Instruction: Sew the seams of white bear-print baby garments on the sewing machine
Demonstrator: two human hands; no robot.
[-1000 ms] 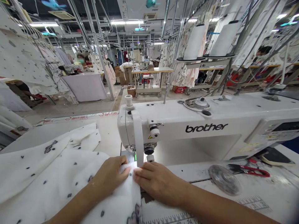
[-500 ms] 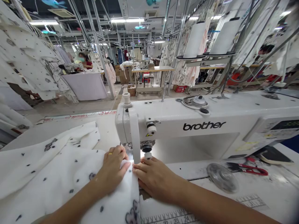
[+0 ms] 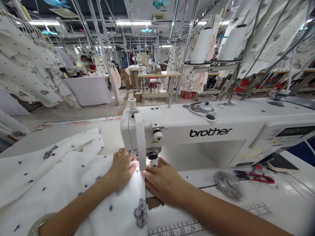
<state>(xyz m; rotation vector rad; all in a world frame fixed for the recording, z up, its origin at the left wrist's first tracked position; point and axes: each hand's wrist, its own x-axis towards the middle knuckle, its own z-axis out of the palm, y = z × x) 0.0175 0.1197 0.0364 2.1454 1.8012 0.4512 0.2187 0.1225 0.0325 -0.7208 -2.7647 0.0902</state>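
Cloth (image 3: 73,170) lies on the table (image 3: 112,132) at left, its far right corner by the machine (image 3: 172,121). The left hand (image 3: 123,168) pinches it; the right hand's (image 3: 163,178) grip I cannot tell. Work seems under way, but stitches, done or left, are not visible.

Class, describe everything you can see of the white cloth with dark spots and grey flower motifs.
The soft-looking white cloth with dark spots and grey flower motifs lies in loose folds on the pale, flat worktable, mostly left of the white, metal-looking sewing machine. Its straighter right edge runs up to the machine, where the person's bare left hand rests on it and the bare right hand touches its edge. Its end there is hidden.
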